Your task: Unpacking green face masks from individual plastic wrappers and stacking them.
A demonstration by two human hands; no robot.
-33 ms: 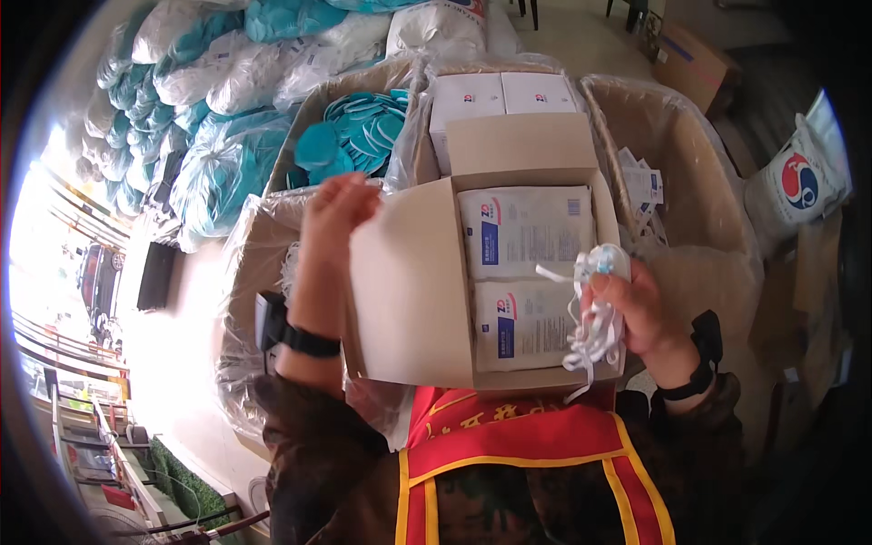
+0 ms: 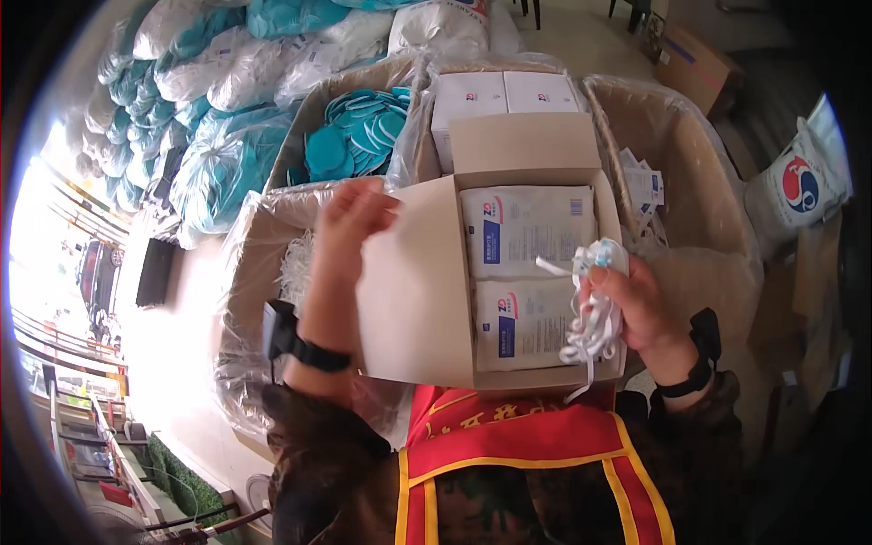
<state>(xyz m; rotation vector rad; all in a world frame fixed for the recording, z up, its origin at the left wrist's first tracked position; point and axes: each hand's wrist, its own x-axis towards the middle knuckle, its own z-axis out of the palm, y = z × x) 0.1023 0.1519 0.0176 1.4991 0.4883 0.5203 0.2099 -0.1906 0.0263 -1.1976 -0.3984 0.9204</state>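
"What changed?"
"The left hand [image 2: 357, 213] moved rightward, near a cream cardboard flap [image 2: 418, 291]; I can't tell whether its fingers meet."
"The white ribbon-like straps [image 2: 589, 331]?"
"Clamped in the right hand [image 2: 643, 304], over a rectangular white-and-blue packet [image 2: 510, 327]."

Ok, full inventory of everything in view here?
Carton: one, off-white, open, centre
Packs: two, white-blue, in carton
Strap bundle: one, white, in right hand
Lined bins: at least four, brown, around carton
Discs: many, teal, upper-left bin
Boxes: two, white, behind carton
Strands: uncounted, white, left bin
Packets: several, white, right bin
Stuffed bags: many, teal-white, upper left
Sacks: two, white, top and right
Far carton: one, brown, upper right
Car: one, dark, far left
Apron: one, red-yellow, bottom
Wristbands: two, black, on wrists
Left hand: one, bare, by carton's left side
Right hand: one, bare, gripping strap bundle
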